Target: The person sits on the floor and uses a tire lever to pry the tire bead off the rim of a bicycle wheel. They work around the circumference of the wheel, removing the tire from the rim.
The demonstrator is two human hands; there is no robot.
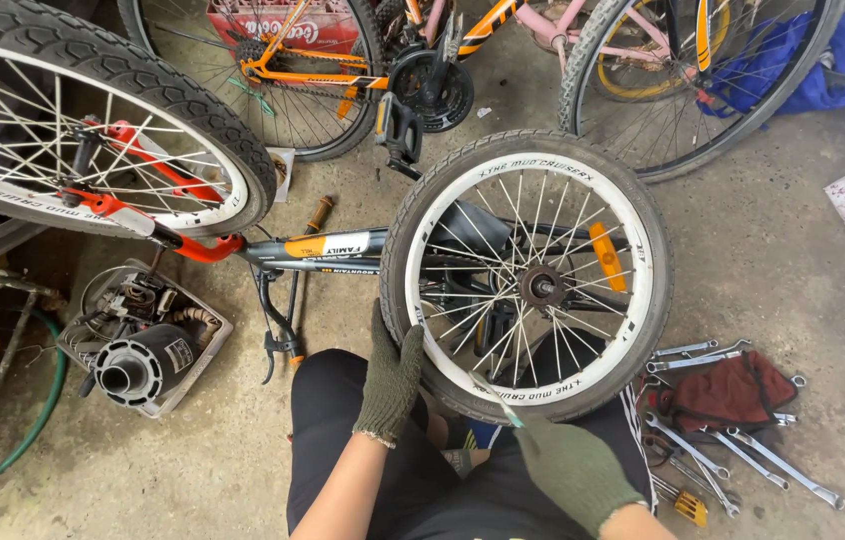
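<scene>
A person in dark trousers is crouching on a concrete floor [773, 250], working on a small bicycle wheel [528, 275] with a white rim and black tyre — the wheel is standing nearly upright just in front of the knees, still part of an upturned bicycle. The left hand [391, 378], in a green knitted glove, is wrapping closed around the tyre at its lower left edge. The right hand [573, 468], gloved the same way, is closing on a thin pale tool [509, 408] whose tip is touching the tyre's lower edge. Spanners [743, 450] are lying around a dark red cloth [718, 392] on the floor to the right — a tray of parts [143, 340] is sitting to the left. Other bicycles [363, 70] are standing behind.
</scene>
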